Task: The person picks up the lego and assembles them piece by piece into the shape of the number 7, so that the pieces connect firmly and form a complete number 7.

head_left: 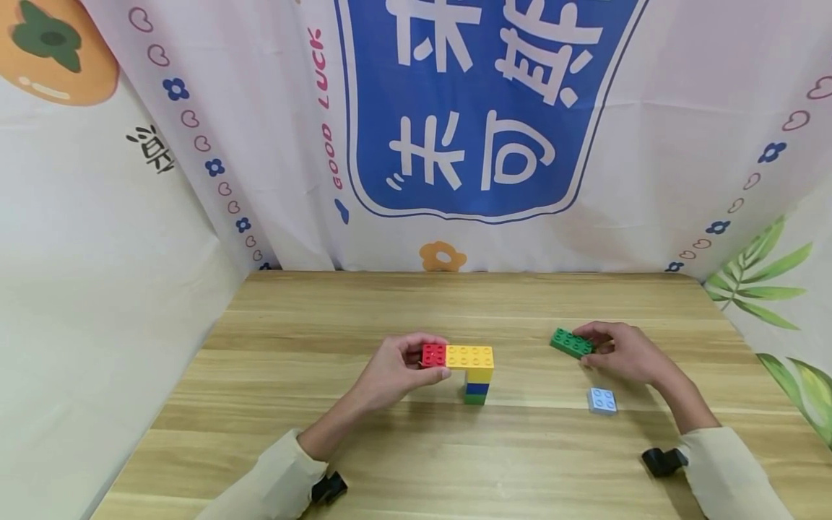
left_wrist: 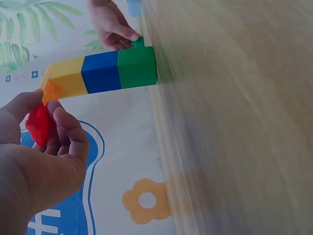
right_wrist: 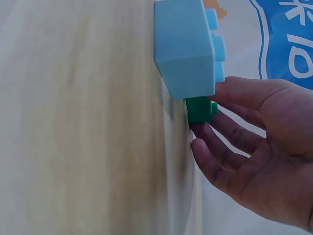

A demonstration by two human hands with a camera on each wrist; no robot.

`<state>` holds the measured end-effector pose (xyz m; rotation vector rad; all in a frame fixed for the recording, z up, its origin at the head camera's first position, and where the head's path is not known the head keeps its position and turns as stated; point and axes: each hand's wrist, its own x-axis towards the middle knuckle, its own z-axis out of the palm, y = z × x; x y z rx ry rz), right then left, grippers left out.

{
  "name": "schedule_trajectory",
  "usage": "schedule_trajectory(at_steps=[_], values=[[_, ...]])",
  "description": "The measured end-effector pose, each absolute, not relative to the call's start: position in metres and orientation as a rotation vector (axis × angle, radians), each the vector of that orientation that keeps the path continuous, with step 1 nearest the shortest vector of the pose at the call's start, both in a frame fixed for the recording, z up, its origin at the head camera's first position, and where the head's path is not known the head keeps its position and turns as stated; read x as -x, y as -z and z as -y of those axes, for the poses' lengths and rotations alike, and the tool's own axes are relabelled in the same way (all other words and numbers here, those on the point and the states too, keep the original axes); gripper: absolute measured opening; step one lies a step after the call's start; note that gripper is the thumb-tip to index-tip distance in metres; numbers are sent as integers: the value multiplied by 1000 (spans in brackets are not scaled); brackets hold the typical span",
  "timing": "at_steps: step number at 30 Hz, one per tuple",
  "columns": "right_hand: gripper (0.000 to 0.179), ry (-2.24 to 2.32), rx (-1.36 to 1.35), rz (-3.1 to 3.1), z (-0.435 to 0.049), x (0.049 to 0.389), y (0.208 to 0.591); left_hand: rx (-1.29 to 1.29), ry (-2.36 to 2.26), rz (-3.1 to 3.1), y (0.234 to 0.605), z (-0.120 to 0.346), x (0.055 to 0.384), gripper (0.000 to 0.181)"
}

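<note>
My left hand [head_left: 390, 372] pinches a red brick [head_left: 434, 354] between thumb and fingers. That brick sits at the left end of a long yellow brick [head_left: 469, 357], overhanging the table with it. Beneath the yellow brick's right end stands a column: another yellow brick [left_wrist: 71, 77], a blue brick [left_wrist: 101, 71] and a green brick [left_wrist: 137, 67] at the bottom. Off to the right, my right hand [head_left: 620, 352] grips the near right end of a long green brick [head_left: 567, 342] on the table. A light blue brick [head_left: 602, 401], studs up, lies nearer me, below that hand.
The wooden table [head_left: 416, 462] carries the bricks and ends at a printed cloth [head_left: 292, 180] hanging behind it. White cloth also hangs at both sides. Black wrist straps [head_left: 663, 461] show by the sleeves.
</note>
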<state>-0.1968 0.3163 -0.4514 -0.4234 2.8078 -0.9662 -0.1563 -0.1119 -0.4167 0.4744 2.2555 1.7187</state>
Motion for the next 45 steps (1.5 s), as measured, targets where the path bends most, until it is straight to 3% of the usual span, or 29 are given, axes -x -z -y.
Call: schedule_trajectory(at_steps=[18,45], values=[[43,1120,451,-2805,-296,188,431,-403,-1704,-2238,415,112,156,40],[40,1172,704,-2850,-252,171,395,-397,-1707,-2239,415,111,156,38]])
